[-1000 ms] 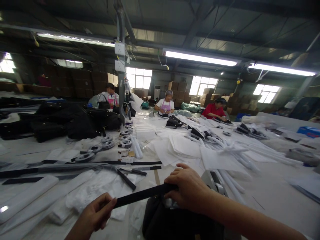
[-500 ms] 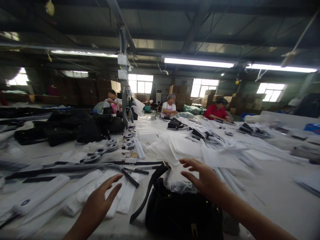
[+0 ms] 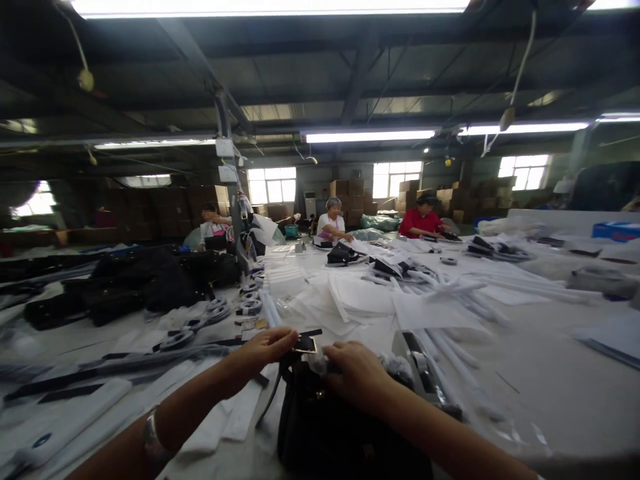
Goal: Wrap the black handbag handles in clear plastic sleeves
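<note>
A black handbag [image 3: 340,433] stands on the white worktable [image 3: 540,380] right in front of me. My left hand [image 3: 265,350] reaches over its top and pinches the gold buckle [image 3: 305,345] at the end of the bag's black strap. My right hand [image 3: 356,372] is closed on clear crumpled plastic wrap [image 3: 320,363] at the bag's top, beside the buckle. A bracelet sits on my left wrist.
Long black straps [image 3: 100,367], tape rolls [image 3: 213,313] and white sheets [image 3: 360,293] lie across the table. Black bags [image 3: 150,280] are piled at the left. A metal device [image 3: 420,367] sits right of the handbag. Three people [image 3: 333,223] work at the far end.
Both hands let go of the strap, hovered open above the bag, then came together on its top. The camera has tilted up.
</note>
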Tool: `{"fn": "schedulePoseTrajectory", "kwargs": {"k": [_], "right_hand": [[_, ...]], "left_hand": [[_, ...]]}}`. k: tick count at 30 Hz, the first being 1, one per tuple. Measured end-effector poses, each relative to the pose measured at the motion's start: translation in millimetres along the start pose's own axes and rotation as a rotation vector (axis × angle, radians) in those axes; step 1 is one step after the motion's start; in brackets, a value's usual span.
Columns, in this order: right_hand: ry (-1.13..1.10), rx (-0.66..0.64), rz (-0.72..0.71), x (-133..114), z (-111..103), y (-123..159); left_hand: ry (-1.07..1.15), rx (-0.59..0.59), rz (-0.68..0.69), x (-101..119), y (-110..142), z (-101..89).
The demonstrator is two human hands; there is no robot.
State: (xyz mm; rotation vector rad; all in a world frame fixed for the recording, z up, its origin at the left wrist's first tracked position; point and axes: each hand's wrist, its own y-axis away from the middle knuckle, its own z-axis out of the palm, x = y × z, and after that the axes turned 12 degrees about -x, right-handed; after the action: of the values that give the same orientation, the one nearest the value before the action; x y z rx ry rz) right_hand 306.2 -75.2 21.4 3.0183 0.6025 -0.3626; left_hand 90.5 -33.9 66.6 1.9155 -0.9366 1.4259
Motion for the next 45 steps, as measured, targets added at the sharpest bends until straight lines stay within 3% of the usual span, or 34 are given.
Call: {"fn": "schedulePoseTrajectory", "kwargs": {"k": [6, 8, 10, 13, 20, 27, 34, 38, 45], "right_hand": [[0.202, 0.397, -0.019, 33, -57, 15], [0.184, 0.462, -0.061, 40, -72, 14], [0.124, 0.444, -0.073, 46, -78, 12], [0.014, 0.314, -0.097, 49, -76, 8], [-0.122, 0.027, -0.492, 21, -74, -4], [-0.117, 0.06, -0.477, 12, -74, -21], [-0.027, 0.117, -0.499, 7, -75, -16], [-0.026, 0.138, -0.462, 0, -78, -8], [-0.06, 0.181, -0.414, -7, -70, -7]], "left_hand": [[0.034, 0.028, -0.04, -12, 4, -1.7], [0.05, 0.083, -0.028, -18, -1, 1.9], [0.069, 0.144, -0.011, -22, -5, 8.7], [0.111, 0.206, 0.012, -23, -8, 21.1], [0.132, 0.175, 0.152, -17, 2, 27.5], [0.201, 0.042, 0.197, -24, 7, 16.1], [0.224, -0.017, 0.263, -30, 10, 10.9], [0.247, 0.014, 0.258, -34, 5, 14.2], [0.152, 0.206, 0.17, -34, -4, 25.0]]}}
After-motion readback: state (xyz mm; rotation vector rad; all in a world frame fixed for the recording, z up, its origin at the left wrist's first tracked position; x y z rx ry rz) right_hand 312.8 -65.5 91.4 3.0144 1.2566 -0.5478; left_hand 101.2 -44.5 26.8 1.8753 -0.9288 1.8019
